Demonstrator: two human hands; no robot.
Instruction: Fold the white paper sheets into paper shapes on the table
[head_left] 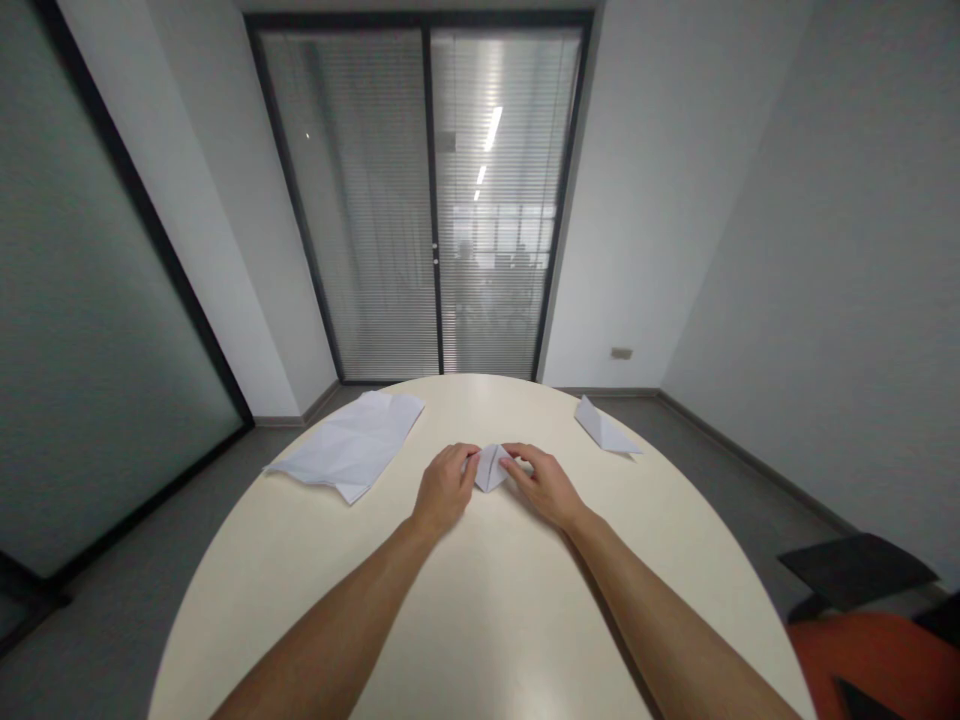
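A small piece of folded white paper (490,470) is held between my two hands above the middle of the round table. My left hand (448,484) pinches its left edge, thumb toward me and fingers behind. On the right edge, my right hand (544,482) grips it between thumb and fingers. The paper comes to a point on the side nearest me, and a dark slit or fold line runs down its middle. Parts of its sides are hidden behind my fingers.
Creased white sheets (352,440) lie at the table's left edge. A folded paper piece (606,430) rests near the right edge. The cream round table (480,620) has a curved rim. An orange chair (877,660) stands at the lower right, and glass doors (431,200) are beyond.
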